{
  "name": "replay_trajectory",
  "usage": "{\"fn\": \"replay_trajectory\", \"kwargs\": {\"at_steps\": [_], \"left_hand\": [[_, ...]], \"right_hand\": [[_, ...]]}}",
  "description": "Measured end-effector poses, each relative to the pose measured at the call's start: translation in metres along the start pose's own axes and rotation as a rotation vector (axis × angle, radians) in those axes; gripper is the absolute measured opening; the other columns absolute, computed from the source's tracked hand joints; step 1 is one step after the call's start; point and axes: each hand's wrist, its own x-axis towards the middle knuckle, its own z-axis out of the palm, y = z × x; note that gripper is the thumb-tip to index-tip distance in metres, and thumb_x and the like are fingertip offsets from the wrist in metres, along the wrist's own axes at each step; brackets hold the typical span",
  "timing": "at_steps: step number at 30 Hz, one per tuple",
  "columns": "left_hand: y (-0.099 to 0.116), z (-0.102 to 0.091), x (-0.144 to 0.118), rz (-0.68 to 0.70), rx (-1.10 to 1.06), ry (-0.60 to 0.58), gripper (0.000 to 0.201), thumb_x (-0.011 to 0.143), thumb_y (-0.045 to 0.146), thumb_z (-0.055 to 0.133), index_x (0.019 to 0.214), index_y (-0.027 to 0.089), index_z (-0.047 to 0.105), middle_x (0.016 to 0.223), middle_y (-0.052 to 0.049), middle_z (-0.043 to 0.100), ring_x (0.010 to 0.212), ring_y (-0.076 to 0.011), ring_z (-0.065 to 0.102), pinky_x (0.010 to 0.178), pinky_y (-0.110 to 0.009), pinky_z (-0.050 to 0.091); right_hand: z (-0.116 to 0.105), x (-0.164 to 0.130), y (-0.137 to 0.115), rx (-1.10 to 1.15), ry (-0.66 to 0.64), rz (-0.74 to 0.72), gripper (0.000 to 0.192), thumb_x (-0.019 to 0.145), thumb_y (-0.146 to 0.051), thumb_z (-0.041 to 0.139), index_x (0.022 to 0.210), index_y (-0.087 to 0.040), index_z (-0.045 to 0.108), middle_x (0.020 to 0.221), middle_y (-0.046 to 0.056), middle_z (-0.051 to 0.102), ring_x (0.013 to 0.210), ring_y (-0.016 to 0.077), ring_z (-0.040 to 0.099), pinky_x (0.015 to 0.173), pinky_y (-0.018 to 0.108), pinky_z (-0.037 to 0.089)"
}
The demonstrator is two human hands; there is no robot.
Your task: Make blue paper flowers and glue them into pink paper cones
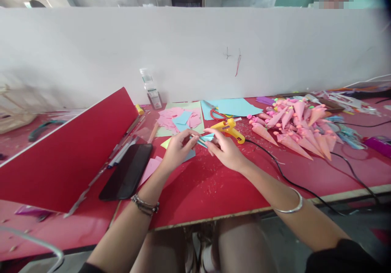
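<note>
Right at my fingertips, my left hand and right hand both pinch the folded blue paper above the red table. Its long axis seems to run left to right, right end tipped slightly far, though my fingers cover much of it. Just beyond my right fingers lies the yellow glue gun, cord trailing right; farther right, pink cones heap up. Left, there's a black phone, then a red board blocking the view behind.
</note>
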Motion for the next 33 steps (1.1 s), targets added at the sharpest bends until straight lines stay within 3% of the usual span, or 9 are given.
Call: {"fn": "replay_trajectory", "kwargs": {"at_steps": [2, 8, 15, 22, 27, 33], "left_hand": [[0.0, 0.0, 0.0, 0.001, -0.005, 0.006, 0.016, 0.08, 0.028, 0.048, 0.081, 0.015, 0.057, 0.055, 0.003, 0.051, 0.049, -0.0075, 0.047, 0.047, -0.018, 0.036], [0.0, 0.0, 0.0, -0.024, -0.114, 0.01, 0.016, 0.08, 0.027, 0.049, 0.085, 0.014, 0.057, 0.057, 0.003, 0.053, 0.051, -0.0077, 0.05, 0.05, -0.019, 0.04], [-0.002, 0.002, 0.001, -0.128, -0.366, -0.014, 0.021, 0.072, 0.03, 0.059, 0.085, 0.013, 0.059, 0.058, 0.002, 0.058, 0.052, -0.0091, 0.055, 0.052, -0.021, 0.045], [-0.007, 0.008, -0.001, -0.198, -0.482, -0.099, 0.026, 0.074, 0.037, 0.057, 0.073, 0.012, 0.062, 0.062, -0.001, 0.059, 0.054, -0.008, 0.054, 0.055, -0.02, 0.046], [-0.006, 0.008, -0.001, -0.207, -0.533, -0.167, 0.029, 0.078, 0.039, 0.052, 0.081, 0.013, 0.063, 0.063, -0.001, 0.056, 0.055, -0.0072, 0.052, 0.055, -0.02, 0.046], [-0.004, 0.007, -0.001, -0.193, -0.668, -0.136, 0.028, 0.076, 0.037, 0.055, 0.092, 0.015, 0.062, 0.064, 0.0, 0.055, 0.057, -0.0073, 0.052, 0.055, -0.019, 0.045]], "right_hand": [[0.0, 0.002, 0.003, 0.12, -0.06, 0.06, 0.036, 0.085, -0.034, 0.041, 0.117, -0.018, 0.039, 0.051, -0.007, 0.045, 0.046, 0.0088, 0.044, 0.049, 0.022, 0.035], [0.001, 0.005, 0.008, 0.356, -0.122, 0.175, 0.027, 0.083, -0.039, 0.044, 0.094, -0.015, 0.049, 0.045, -0.01, 0.034, 0.037, 0.0045, 0.03, 0.037, 0.019, 0.02], [0.002, 0.005, 0.013, 0.466, -0.221, 0.202, 0.035, 0.081, -0.043, 0.045, 0.065, -0.013, 0.055, 0.043, -0.007, 0.036, 0.039, 0.0037, 0.03, 0.039, 0.02, 0.021], [0.004, 0.004, 0.011, 0.47, -0.153, 0.238, 0.023, 0.078, -0.038, 0.05, 0.076, -0.015, 0.054, 0.045, -0.009, 0.036, 0.035, 0.0033, 0.029, 0.035, 0.018, 0.02], [0.002, 0.004, 0.006, 0.386, -0.149, 0.157, 0.022, 0.079, -0.034, 0.051, 0.088, -0.015, 0.057, 0.048, -0.008, 0.036, 0.039, 0.0037, 0.03, 0.037, 0.019, 0.021], [0.0, 0.005, 0.007, 0.374, -0.168, 0.106, 0.029, 0.083, -0.04, 0.043, 0.073, -0.014, 0.054, 0.05, -0.006, 0.038, 0.041, 0.0043, 0.033, 0.039, 0.019, 0.024]]}}
